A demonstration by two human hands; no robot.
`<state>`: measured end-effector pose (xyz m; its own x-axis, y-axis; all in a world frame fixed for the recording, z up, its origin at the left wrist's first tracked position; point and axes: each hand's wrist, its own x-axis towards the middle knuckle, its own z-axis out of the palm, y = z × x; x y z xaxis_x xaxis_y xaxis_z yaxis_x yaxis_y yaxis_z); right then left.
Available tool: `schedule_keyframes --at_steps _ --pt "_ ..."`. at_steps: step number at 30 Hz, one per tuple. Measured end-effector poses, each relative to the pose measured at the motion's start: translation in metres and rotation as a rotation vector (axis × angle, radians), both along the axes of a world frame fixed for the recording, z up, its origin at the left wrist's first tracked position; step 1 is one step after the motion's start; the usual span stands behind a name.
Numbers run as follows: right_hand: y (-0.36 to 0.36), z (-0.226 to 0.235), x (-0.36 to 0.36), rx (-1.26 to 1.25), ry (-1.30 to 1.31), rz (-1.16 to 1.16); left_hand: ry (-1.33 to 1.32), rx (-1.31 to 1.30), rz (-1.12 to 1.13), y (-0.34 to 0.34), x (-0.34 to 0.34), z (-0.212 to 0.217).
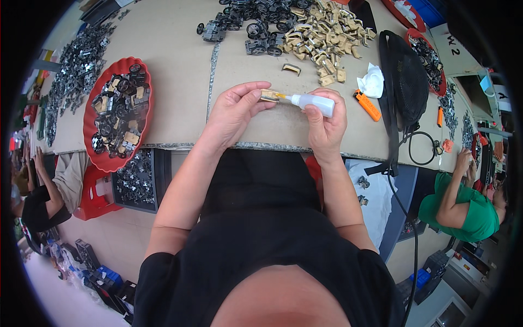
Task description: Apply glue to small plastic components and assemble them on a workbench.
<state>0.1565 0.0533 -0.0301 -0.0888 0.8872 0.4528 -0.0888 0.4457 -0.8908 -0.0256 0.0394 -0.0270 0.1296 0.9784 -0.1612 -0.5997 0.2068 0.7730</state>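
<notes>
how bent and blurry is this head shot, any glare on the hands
Head view: strong fisheye, the cardboard-covered table's edge curves, with black corners; even light without glare; the left hand, right hand and small white plastic glue bottle are sharp, while the rim softens.

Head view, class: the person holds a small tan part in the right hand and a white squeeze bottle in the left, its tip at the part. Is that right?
Not quite: the hands are swapped. In the head view the left hand holds the small tan part, and the right hand holds the white squeeze bottle. The bottle's tip is at the part, as stated.
</notes>
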Motion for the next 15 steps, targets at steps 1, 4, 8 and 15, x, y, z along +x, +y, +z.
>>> schedule_keyframes --at_steps 1,4,8,15 --pt "0.0 -0.001 0.0 -0.002 -0.006 0.001 -0.009 -0.003 0.004 0.0 0.0 0.0" --pt "0.001 -0.002 0.001 -0.01 -0.018 0.006 -0.019 -0.012 0.003 0.0 0.0 0.001" --pt "0.0 -0.002 0.001 -0.017 -0.021 0.018 -0.026 -0.013 0.003 0.0 -0.001 0.001" --pt "0.008 0.005 0.011 -0.318 0.484 0.001 -0.026 -0.009 0.004 0.001 0.0 -0.001"
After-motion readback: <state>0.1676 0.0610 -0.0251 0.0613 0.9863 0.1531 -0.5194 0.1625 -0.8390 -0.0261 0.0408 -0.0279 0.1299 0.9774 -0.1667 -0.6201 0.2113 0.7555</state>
